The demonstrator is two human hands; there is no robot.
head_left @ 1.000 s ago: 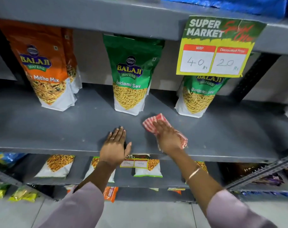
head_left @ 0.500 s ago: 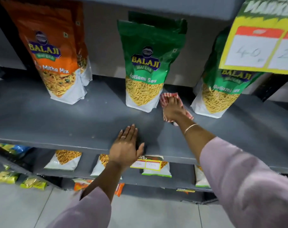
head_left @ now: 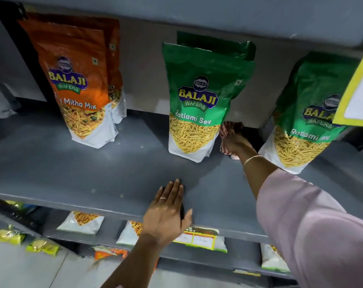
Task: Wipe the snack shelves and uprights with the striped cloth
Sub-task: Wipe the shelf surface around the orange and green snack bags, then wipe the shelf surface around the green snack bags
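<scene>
- We reach our right hand [head_left: 234, 140] deep along the grey shelf [head_left: 93, 163], arm stretched out, a thin bangle [head_left: 251, 159] at the wrist and a pale pink sleeve [head_left: 313, 221] drawn back to the forearm.
- The right hand lies palm down on the striped cloth [head_left: 225, 132], pressing it to the shelf just right of the middle Ratlami Sev pouch [head_left: 199, 104]; whether the fingers are curled into the cloth or laid flat on it we cannot tell.
- The cloth shows only at its edges: red and pale stripes, bunched, peeking out beyond the fingers at the back and beside the wrist at the front, close to the pouch's lower right corner.
- Our left hand [head_left: 166, 213] rests in front of that pouch at the shelf's front lip, fingers straight and together, thumb out to the side, a ring [head_left: 163, 198] on one finger; it holds nothing.
- Left of the middle pouch stands an orange Mitha Mix pouch [head_left: 79, 80], upright; to the right stands a second green pouch [head_left: 309, 121], partly behind a yellow price card [head_left: 359, 90].
- Below the middle pouch's shelf, a lower shelf [head_left: 197, 260] carries more snack packets.
</scene>
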